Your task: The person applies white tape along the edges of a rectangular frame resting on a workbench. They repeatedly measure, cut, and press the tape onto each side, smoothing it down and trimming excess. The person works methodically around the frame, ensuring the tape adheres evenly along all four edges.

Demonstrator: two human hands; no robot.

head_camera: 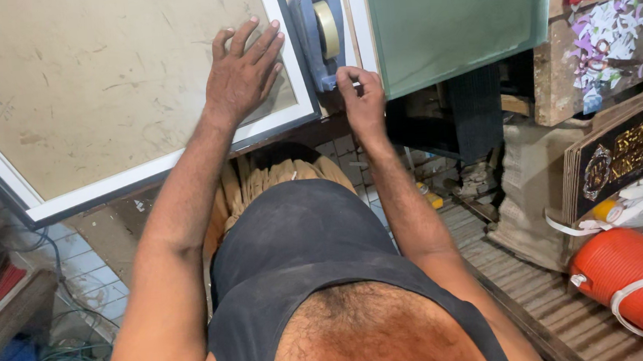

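**Hands at the frame and the tape dispenser**

My left hand (242, 69) lies flat and open, fingers spread, on the brown backing board (103, 75) of a white-edged picture frame (169, 165). The fingertips reach the frame's right rail near its upper corner. The frame lies face down at a slant across the wooden workbench (106, 226), its lower right corner near the bench edge.

My right hand (361, 95) is closed in a pinch, thumb and fingers drawn together at the near end of the blue tape dispenser (319, 34). Whether a strip of tape is between the fingertips I cannot tell; the spot is too small to read. The dispenser sits just beside the frame's right rail, in the gap between that frame and a second white-edged panel with a green face (454, 20). A roll of pale tape (328, 29) is mounted upright in it.

Surroundings noted: below the bench edge, between my arms, a bundle of tan wooden strips (284, 179) stands on end. To my right, an orange cylindrical cooler (630, 279) lies on slatted wooden flooring (533, 294), with white strapping across it. A dark plaque with gold ornament (629, 151) leans above it. At far left, loose cables (62, 357) lie on pale tiles.
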